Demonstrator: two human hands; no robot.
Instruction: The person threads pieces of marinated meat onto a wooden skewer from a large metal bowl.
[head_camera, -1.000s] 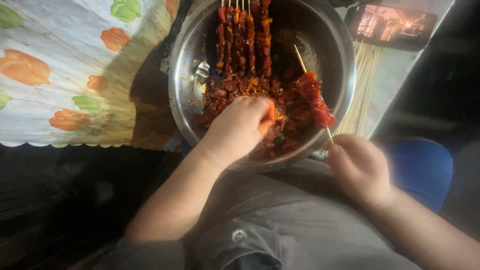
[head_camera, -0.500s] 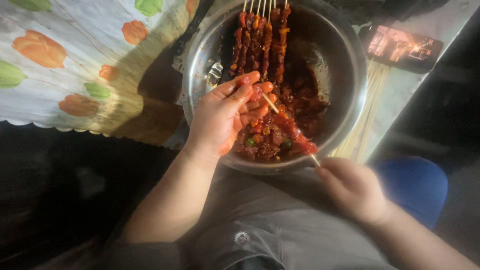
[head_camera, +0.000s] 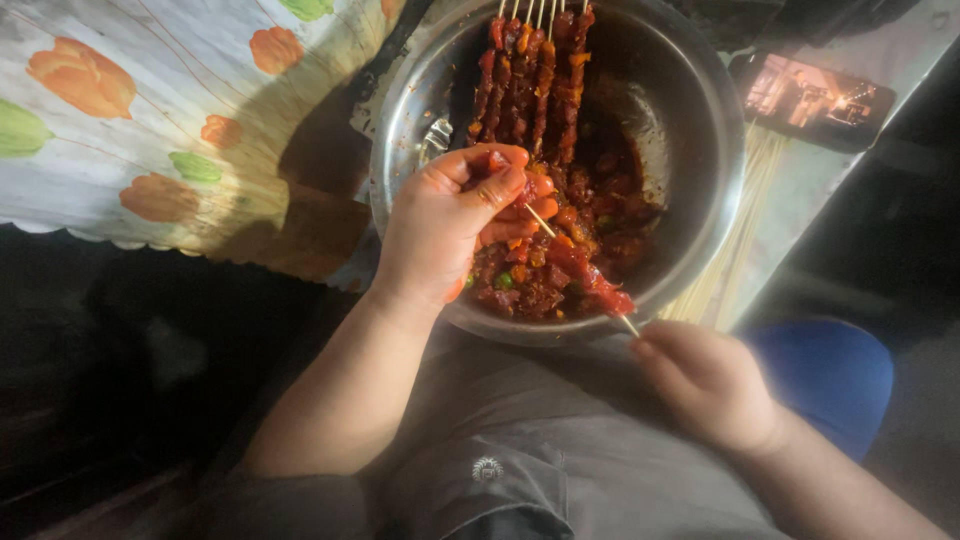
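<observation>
While the left hand (head_camera: 445, 225) curls over the near side of the steel bowl (head_camera: 700, 120), thumb and fingers pinching a meat piece (head_camera: 497, 160) at the skewer's tip, the right hand (head_camera: 705, 380) pinches the bare end of that skewer (head_camera: 575, 262) at the bowl's near rim. About five loaded skewers (head_camera: 530, 80) lean on the far rim, tops cut off. One lit phone (head_camera: 815, 100) and a bundle of bare sticks (head_camera: 735, 250), uncountable, lie on the bench's right edge.
</observation>
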